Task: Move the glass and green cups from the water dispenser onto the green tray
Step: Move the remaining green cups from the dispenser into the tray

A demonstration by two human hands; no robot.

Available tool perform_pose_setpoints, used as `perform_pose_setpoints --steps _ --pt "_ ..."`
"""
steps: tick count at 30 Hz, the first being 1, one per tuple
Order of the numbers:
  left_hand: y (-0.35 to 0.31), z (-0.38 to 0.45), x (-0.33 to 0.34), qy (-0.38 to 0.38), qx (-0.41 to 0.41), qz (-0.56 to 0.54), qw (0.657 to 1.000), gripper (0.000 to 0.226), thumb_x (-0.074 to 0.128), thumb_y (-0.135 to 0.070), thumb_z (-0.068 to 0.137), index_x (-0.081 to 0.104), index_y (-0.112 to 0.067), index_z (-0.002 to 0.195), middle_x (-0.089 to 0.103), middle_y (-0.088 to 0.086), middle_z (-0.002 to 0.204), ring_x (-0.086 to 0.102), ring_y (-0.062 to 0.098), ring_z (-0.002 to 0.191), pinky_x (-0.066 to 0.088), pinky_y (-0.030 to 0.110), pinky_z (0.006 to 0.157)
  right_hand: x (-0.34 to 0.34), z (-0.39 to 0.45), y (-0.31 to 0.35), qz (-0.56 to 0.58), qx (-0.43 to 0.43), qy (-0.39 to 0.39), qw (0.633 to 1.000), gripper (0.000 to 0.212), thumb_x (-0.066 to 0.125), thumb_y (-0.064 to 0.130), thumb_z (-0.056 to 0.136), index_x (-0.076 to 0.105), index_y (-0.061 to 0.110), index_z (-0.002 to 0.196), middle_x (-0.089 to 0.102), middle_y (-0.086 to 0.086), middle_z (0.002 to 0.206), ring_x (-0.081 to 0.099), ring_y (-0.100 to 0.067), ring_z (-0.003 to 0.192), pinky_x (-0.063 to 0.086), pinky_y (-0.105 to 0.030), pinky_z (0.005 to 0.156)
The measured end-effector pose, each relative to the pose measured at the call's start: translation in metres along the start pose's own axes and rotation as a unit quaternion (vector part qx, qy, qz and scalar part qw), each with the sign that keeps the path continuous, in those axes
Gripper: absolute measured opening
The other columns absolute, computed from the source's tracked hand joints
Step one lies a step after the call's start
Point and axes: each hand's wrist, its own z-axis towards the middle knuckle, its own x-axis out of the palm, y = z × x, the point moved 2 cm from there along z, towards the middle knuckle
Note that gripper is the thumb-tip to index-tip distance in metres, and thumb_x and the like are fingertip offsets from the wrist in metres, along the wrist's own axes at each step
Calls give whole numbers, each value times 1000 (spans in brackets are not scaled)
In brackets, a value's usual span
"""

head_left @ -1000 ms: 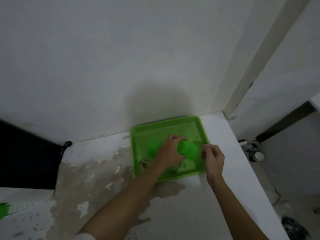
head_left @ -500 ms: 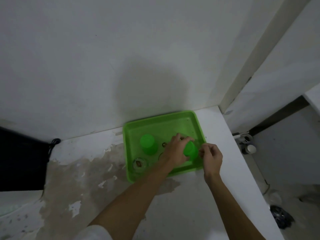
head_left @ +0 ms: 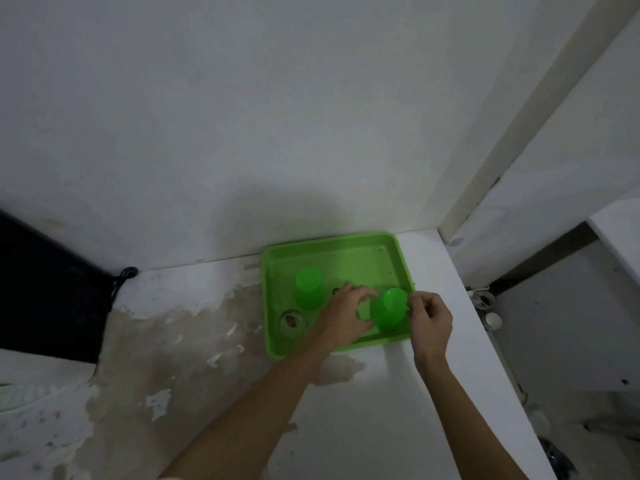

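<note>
A: Quick rundown, what's w/ the hands?

B: Both over the green tray (head_left: 388, 242), which sits in the counter (head_left: 398, 393) corner against the wall (head_left: 242, 133). One green cup (head_left: 389, 309) stands upside down near the tray's front right, btwn the two hands.

A: Gripping it?

B: Right hand (head_left: 429, 318) is just beside the cup's right edge, fingers curled, tips at or touching the rim area; can't tell if it's actually pinching. Left hand (head_left: 344, 315) is on the cup's left, fingers loosely curled toward the cup; contact unclear too, prob. steadying or letting go.

A: Why inverted?

B: My guess: mouths down so they drain and stay clean, and the tray's raised rim keeps them from sliding off.

A: Other stuff on the tray?

B: Second green cup (head_left: 309, 288), also inverted, mid-left of the tray, well clear of both hands. A glass (head_left: 292, 320) at front left, near the left wrist but apart from it. Something small and dark beyond the left fingers, too blurry to ID.

A: Dispenser?

B: Not in view.
</note>
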Motion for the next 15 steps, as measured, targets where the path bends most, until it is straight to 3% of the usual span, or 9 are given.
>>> perform_pose_setpoints --steps 3,7,10,12,15 --pt "18 -30 -13 -27 -1 -35 999 39 81 -15 76 68 -21 113 68 1 107 64 15 96 56 33 85 12 -20 11 -7 -29 40 999 8 61 9 85 65 10 79 65 -24 81 61 -36 74 52 -46 73" --pt "47 -78 -34 -76 -20 -89 993 30 80 -7 75 73 -14 104 70 3 91 64 13 80 55 25 75 36 -57 18 -12 -65 116 991 10 62 9 85 62 6 75 60 -21 72 54 -24 68 48 -44 69" --pt "73 -123 -53 -103 -55 -126 985 28 78 -8 77 71 -25 98 70 -1 88 63 4 78 54 17 73 60 -93 17 -35 -77 181 980 11 62 4 86 64 8 76 59 -13 69 54 -21 67 50 -44 67" --pt "90 -152 -65 -135 -74 -152 976 30 77 -4 78 70 -29 93 70 -5 83 62 -3 72 51 12 70 75 -118 17 -48 -92 221 970 13 61 2 88 63 8 77 59 -20 70 54 -21 67 49 -42 66" --pt "120 -205 -88 -190 -122 -192 955 31 76 -1 78 70 -31 87 71 -5 78 62 -2 67 52 17 68 106 -164 12 -79 -105 282 950 10 62 11 86 65 10 77 61 -26 75 56 -23 68 52 -46 69"
